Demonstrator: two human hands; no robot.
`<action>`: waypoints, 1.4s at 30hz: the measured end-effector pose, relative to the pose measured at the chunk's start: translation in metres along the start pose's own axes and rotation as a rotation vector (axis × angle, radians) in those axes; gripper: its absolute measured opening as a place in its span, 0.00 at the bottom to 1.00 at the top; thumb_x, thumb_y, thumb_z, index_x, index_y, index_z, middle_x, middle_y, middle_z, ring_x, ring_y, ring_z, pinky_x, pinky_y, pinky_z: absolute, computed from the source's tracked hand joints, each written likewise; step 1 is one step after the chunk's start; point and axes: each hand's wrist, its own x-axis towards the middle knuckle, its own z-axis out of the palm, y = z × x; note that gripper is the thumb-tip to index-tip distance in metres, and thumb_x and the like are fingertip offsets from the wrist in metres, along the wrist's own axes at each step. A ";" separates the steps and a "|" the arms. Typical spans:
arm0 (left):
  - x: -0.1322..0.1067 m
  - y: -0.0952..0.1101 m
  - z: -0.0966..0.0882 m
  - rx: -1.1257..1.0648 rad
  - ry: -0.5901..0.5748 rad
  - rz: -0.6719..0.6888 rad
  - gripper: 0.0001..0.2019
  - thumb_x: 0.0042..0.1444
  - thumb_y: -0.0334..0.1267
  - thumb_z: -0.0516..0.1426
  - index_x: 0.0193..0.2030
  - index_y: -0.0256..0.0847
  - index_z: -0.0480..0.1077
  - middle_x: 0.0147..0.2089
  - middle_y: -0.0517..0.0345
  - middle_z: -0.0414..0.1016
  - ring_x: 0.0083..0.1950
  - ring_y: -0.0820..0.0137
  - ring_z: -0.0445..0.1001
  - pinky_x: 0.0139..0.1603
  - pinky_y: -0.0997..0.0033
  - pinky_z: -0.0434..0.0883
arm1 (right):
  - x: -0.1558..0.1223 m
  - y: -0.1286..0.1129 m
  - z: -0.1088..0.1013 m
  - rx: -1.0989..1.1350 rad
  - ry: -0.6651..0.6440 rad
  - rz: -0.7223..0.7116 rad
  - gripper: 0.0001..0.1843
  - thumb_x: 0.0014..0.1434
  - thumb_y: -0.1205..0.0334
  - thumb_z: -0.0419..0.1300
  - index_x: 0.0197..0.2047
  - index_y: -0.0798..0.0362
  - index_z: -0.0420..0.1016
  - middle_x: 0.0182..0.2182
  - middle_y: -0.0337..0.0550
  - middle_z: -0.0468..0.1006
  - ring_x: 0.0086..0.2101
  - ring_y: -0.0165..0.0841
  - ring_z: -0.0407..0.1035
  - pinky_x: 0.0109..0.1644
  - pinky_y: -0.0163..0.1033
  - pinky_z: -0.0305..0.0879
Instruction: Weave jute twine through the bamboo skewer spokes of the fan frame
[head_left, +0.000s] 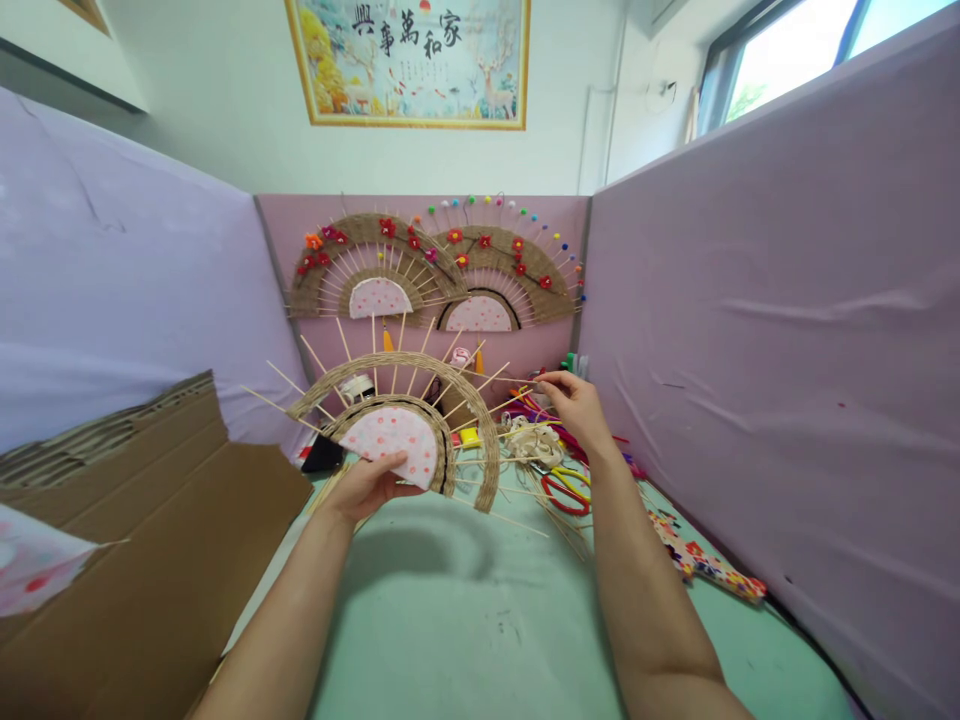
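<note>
My left hand (369, 485) grips the base of a half-made fan (405, 420), held upright above the green table (465, 620). The fan has a pink dotted paper centre, two woven twine arcs and thin wooden sticks spreading outward. My right hand (571, 402) is closed in a pinch at the fan's right side, fingertips at the end of a stick or strand of twine; I cannot tell which. Below that hand lie a coil of twine (536, 443) and red-handled scissors (564, 490).
Two finished fans (390, 265) (510, 275) with red flowers hang on the pink back partition. Purple cloth panels wall in both sides. Cardboard sheets (142, 560) lean at the left. Loose sticks, coloured pipe cleaners and patterned paper (705, 565) lie at the table's right.
</note>
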 end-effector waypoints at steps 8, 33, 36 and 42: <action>-0.004 0.006 0.007 -0.038 0.028 0.044 0.07 0.48 0.26 0.61 0.36 0.33 0.72 0.31 0.52 0.79 0.30 0.66 0.77 0.32 0.58 0.78 | -0.007 -0.008 0.000 0.166 -0.129 0.110 0.14 0.50 0.52 0.63 0.33 0.54 0.76 0.29 0.42 0.76 0.29 0.31 0.66 0.34 0.36 0.61; -0.012 0.014 0.019 -0.099 0.023 0.123 0.07 0.49 0.27 0.60 0.37 0.35 0.73 0.34 0.51 0.79 0.32 0.64 0.77 0.32 0.59 0.78 | -0.017 -0.021 0.018 0.426 -0.633 0.262 0.18 0.49 0.54 0.65 0.42 0.54 0.80 0.37 0.45 0.79 0.34 0.32 0.70 0.35 0.35 0.62; -0.011 0.014 0.017 -0.092 0.022 0.133 0.08 0.49 0.27 0.60 0.38 0.36 0.72 0.34 0.52 0.79 0.33 0.64 0.77 0.34 0.58 0.78 | -0.016 -0.021 0.017 0.389 -0.599 0.274 0.18 0.49 0.53 0.65 0.42 0.54 0.79 0.33 0.42 0.78 0.28 0.28 0.67 0.30 0.33 0.59; -0.010 0.014 0.011 -0.075 -0.017 0.123 0.08 0.51 0.29 0.60 0.39 0.35 0.72 0.34 0.51 0.79 0.32 0.64 0.78 0.35 0.58 0.78 | -0.017 -0.018 0.014 0.416 -0.576 0.261 0.17 0.49 0.54 0.65 0.41 0.53 0.80 0.34 0.43 0.79 0.29 0.28 0.67 0.32 0.33 0.59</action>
